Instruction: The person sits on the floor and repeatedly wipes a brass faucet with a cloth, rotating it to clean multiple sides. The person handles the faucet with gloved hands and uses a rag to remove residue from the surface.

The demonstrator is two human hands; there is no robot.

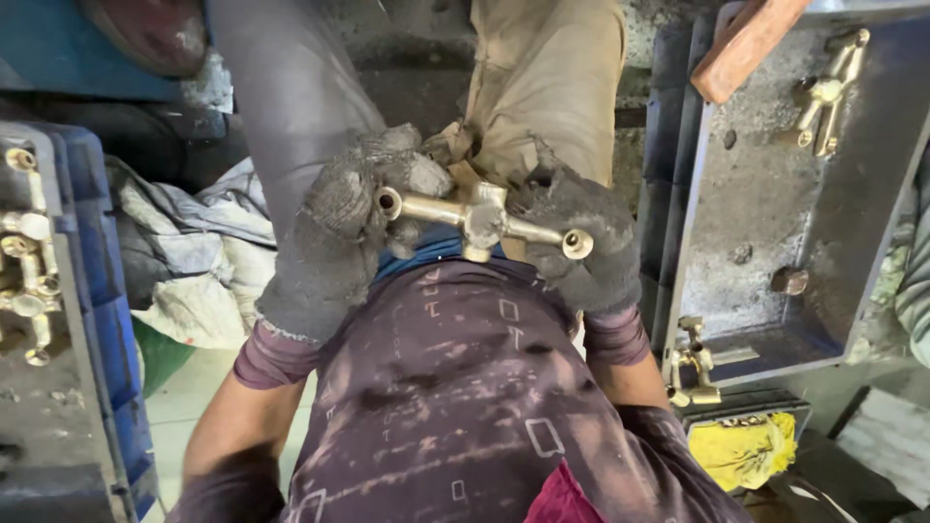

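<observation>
Both my hands wear dirty grey work gloves and hold one brass tap body (481,216) in front of my chest. It is a cross-shaped casting with two open tube ends pointing left and right. My left hand (351,208) grips its left arm near the open end. On the other side my right hand (581,242) grips the right arm, with that tube end showing between my fingers. Below the casting lies my dark purple shirt, and my legs in grey and beige cloth are above it.
A blue crate (102,329) at the left holds several brass fittings (29,281). A grey metal tray (765,194) at the right carries a brass fitting (828,92) and a wooden block (746,44). Another brass piece (693,363) and a yellow cloth (746,447) sit below the tray.
</observation>
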